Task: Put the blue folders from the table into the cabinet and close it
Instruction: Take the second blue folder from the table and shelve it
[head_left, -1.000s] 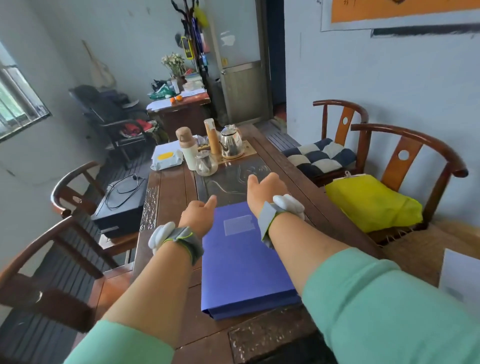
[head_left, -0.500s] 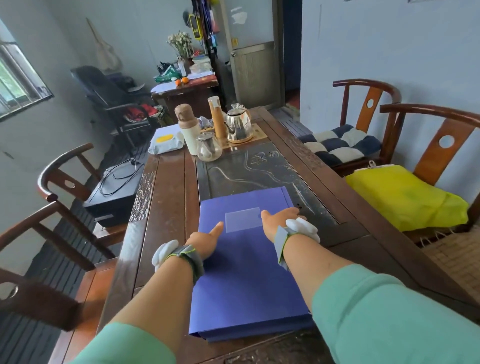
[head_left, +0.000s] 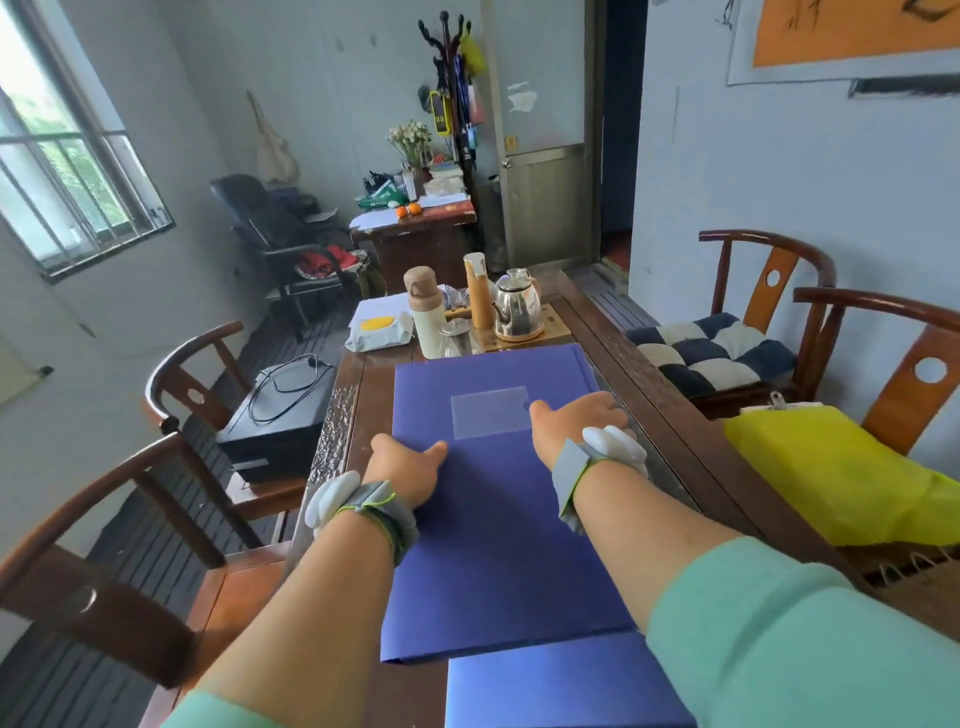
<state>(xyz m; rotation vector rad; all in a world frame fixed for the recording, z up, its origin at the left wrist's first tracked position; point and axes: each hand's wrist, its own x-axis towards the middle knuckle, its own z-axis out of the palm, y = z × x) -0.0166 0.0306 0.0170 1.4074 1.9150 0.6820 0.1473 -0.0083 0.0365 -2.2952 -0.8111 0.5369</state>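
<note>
A large blue folder (head_left: 493, 545) with a clear label pocket is held over the dark wooden table (head_left: 649, 374), its near end raised. My left hand (head_left: 405, 467) grips its left edge with the thumb on top. My right hand (head_left: 571, 421) grips the right edge, thumb on the cover and fingers hidden past the side. A second blue folder (head_left: 561, 686) lies on the table below, partly under the first one's near edge. No cabinet is in view.
At the table's far end stand a steel kettle (head_left: 517, 306), a white flask (head_left: 426, 312) and a wipes pack (head_left: 379, 330). Wooden chairs flank both sides; one holds a yellow cushion (head_left: 831, 467), another a black box (head_left: 280, 415).
Both hands came down from above the cover to the folder's side edges and closed on them. The top folder rose off the stack, exposing a second blue folder beneath.
</note>
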